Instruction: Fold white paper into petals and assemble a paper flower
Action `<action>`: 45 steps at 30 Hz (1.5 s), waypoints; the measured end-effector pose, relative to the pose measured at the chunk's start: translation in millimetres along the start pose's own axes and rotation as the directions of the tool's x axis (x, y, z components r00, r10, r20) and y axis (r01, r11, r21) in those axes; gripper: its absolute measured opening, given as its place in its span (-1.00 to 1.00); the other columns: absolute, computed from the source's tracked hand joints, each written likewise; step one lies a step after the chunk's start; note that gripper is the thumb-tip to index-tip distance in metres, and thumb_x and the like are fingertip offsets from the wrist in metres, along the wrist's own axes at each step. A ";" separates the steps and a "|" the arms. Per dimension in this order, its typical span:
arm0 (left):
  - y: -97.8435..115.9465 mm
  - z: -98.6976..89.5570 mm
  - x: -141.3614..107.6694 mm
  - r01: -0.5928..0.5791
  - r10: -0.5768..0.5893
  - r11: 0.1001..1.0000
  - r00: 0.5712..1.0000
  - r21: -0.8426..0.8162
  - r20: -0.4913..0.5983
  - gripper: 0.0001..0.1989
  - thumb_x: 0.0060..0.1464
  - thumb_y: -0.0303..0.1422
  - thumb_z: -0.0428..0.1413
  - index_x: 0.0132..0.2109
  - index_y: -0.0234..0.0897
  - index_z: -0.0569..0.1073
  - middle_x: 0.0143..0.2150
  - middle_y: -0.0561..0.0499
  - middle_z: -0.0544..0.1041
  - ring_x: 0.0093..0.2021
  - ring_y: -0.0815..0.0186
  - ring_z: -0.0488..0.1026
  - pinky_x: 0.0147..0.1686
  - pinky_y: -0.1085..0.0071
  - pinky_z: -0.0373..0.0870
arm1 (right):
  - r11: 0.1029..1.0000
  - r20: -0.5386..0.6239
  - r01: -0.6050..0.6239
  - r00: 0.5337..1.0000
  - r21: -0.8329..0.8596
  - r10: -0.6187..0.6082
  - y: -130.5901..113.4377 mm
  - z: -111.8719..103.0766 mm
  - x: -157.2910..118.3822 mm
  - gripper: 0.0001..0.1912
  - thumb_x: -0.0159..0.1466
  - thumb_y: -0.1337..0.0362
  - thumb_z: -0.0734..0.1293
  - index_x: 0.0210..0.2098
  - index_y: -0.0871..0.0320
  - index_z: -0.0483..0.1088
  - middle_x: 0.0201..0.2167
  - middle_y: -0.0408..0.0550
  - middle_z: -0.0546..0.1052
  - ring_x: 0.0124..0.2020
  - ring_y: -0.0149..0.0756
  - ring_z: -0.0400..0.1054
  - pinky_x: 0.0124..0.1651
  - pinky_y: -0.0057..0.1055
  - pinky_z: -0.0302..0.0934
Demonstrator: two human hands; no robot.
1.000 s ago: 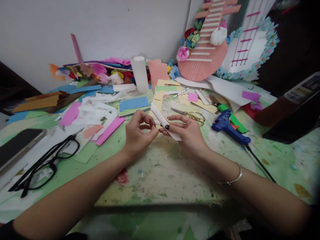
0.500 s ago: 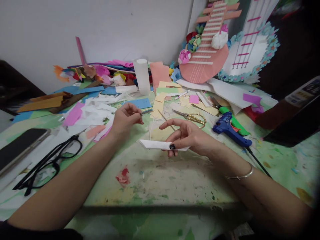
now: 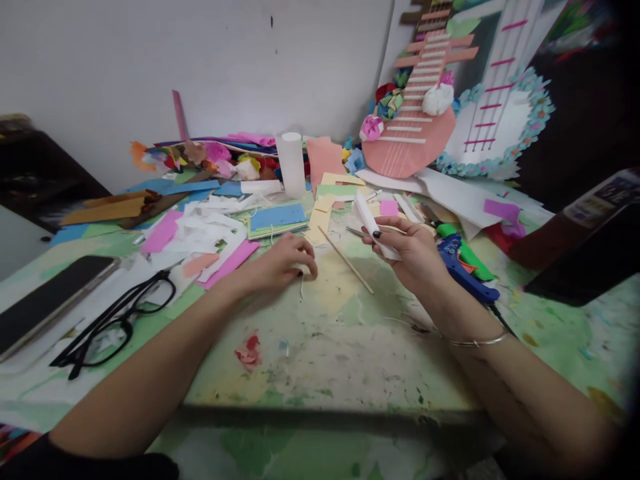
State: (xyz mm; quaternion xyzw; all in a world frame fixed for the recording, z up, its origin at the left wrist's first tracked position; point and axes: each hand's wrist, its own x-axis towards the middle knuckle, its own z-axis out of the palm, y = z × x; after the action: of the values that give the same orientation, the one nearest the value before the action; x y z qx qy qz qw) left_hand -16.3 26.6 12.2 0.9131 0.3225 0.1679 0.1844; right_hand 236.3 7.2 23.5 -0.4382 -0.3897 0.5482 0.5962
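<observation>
My right hand (image 3: 413, 250) holds a folded white paper strip (image 3: 367, 217) between thumb and fingers, tilted with one end up to the left. Behind that hand, the scissors (image 3: 354, 231) show only their blade tips. My left hand (image 3: 287, 263) is low over the table, fingers curled and pressed together. A short piece of white string (image 3: 301, 288) hangs at its fingertips; the exact grip is partly hidden. Between the hands lies a thin wooden stick (image 3: 346, 260). A stack of coloured paper with a blue sheet (image 3: 279, 217) on top lies just beyond my left hand.
A blue glue gun (image 3: 463, 270) lies at the right, beside a green-handled tool (image 3: 470, 253). Glasses (image 3: 120, 320) and a phone (image 3: 55, 300) are at the left, near white paper scraps (image 3: 210, 230). A white paper tube (image 3: 291, 163) and paper instruments (image 3: 413, 137) stand behind.
My right hand has moved up and right, turning the paper strip from level to steeply tilted. My left hand has moved right and lower, uncovering the blue sheet. The view has shifted slightly.
</observation>
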 end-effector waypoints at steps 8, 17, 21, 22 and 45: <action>-7.9 -17.2 -9.8 -0.039 0.123 0.950 0.959 -0.308 0.256 -0.78 0.08 -0.44 0.13 -0.12 -0.11 0.53 -0.04 -0.08 0.49 -0.02 0.21 0.42 0.03 0.26 0.31 | 0.990 0.113 -0.136 0.984 -0.044 0.140 7.1 9.3 -8.2 -0.69 -0.12 0.44 0.41 -0.32 0.21 0.48 -0.35 -0.05 0.57 -0.46 -0.41 0.42 -0.41 -0.46 0.23; 2.5 6.0 -2.6 -0.028 0.055 0.978 0.991 -0.206 0.124 -0.86 0.09 -0.50 0.02 -0.33 -0.25 0.46 -0.23 -0.04 0.44 -0.18 0.28 0.36 -0.14 0.35 0.32 | 0.991 0.318 -0.128 0.939 -0.031 0.131 16.4 10.8 -12.7 -0.68 -0.02 0.37 0.45 -0.23 0.18 0.50 -0.36 -0.09 0.56 -0.40 -0.41 0.44 -0.41 -0.51 0.25; 12.4 17.5 3.1 0.145 -0.264 0.822 0.954 -0.551 -0.144 -0.94 0.11 -0.40 0.04 -0.27 -0.27 0.40 -0.38 0.02 0.47 -0.37 0.35 0.40 -0.39 0.44 0.31 | 0.996 0.469 -0.088 0.880 0.003 0.076 14.1 15.3 -20.5 -0.78 0.05 0.34 0.45 -0.27 0.16 0.48 -0.39 -0.13 0.56 -0.39 -0.41 0.45 -0.30 -0.46 0.31; 16.2 20.0 5.3 0.124 -0.314 0.749 0.932 -0.651 -0.183 -0.92 0.10 -0.36 0.08 -0.25 -0.28 0.40 -0.41 0.04 0.47 -0.41 0.35 0.41 -0.43 0.46 0.30 | 0.997 0.511 -0.079 0.857 0.003 0.066 13.8 17.2 -23.0 -0.79 0.07 0.33 0.45 -0.27 0.17 0.47 -0.39 -0.12 0.56 -0.39 -0.41 0.46 -0.29 -0.45 0.32; 50.0 34.6 10.0 0.004 -0.451 -0.007 0.893 -1.000 0.007 -0.66 -0.24 -0.34 0.36 -0.37 -0.27 0.35 -0.53 0.09 0.51 -0.59 0.25 0.50 -0.56 0.34 0.41 | 0.995 0.597 -0.009 0.799 -0.101 0.068 22.2 23.8 -30.8 -0.64 0.10 0.35 0.44 -0.08 0.09 0.54 -0.38 -0.13 0.61 -0.45 -0.46 0.45 -0.29 -0.45 0.34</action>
State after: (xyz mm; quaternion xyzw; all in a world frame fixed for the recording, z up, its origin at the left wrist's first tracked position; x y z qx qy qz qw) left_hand 32.1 -11.0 6.0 0.4185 0.2868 0.4549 0.7319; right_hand 204.0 -20.9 10.4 -0.2776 -0.5744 0.6519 0.4099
